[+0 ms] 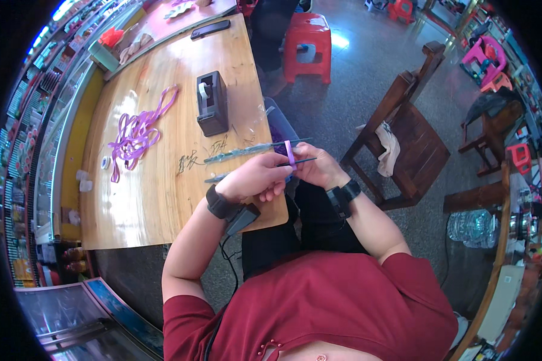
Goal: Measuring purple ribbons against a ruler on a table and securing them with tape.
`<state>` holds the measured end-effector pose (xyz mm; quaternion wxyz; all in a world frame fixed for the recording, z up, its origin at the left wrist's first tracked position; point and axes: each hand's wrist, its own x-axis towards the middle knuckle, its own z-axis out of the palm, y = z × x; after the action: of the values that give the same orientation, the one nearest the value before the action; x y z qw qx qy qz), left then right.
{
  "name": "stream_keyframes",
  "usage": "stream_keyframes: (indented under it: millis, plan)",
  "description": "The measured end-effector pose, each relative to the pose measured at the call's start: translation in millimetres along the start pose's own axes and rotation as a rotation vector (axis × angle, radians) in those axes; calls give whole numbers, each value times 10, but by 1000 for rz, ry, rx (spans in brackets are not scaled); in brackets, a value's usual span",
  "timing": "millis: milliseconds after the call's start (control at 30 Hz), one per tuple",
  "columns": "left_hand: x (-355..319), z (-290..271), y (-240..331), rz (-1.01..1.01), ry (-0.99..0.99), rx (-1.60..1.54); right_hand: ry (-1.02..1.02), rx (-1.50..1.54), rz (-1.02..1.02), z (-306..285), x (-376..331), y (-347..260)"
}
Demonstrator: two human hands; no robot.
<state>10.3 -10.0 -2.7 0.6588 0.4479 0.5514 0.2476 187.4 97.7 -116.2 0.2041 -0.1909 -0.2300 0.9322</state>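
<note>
Over the table's right edge, my left hand [260, 175] is closed around a thin dark stick [307, 160], its other end wrapped in clear, bluish film on the tabletop. Fingers of my right hand [320, 167] pinch together at a narrow purple ribbon [289, 155], which stands across the stick near my left fingertips. Just beyond lies a second thin stick [241, 150] with similar wrapping, its bare tip reaching past the edge. What my curled fingers cover is hidden. Farther left on the table is a loose heap of purple ribbon [132, 137].
A black tape dispenser [212, 114] stands on the wooden table [162, 204], with a small tape roll [106, 162] at the left and a phone [211, 29] at the far end. A plastic tub [281, 117] sits beside the table edge. Right are a wooden chair [412, 150] and red stool [308, 42].
</note>
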Motion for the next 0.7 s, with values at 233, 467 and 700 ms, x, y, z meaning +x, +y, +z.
stream_keyframes:
  millis: [233, 467, 700]
  plan:
    - [-21, 27, 30, 8, 12, -23, -84, 128, -2, -60, 102, 116]
    - [-8, 7, -31, 10, 17, -22, -91, 35, 6, 23, 138, 112]
    - [-1, 26, 15, 10, 6, -9, -53, -164, 63, -17, 45, -22]
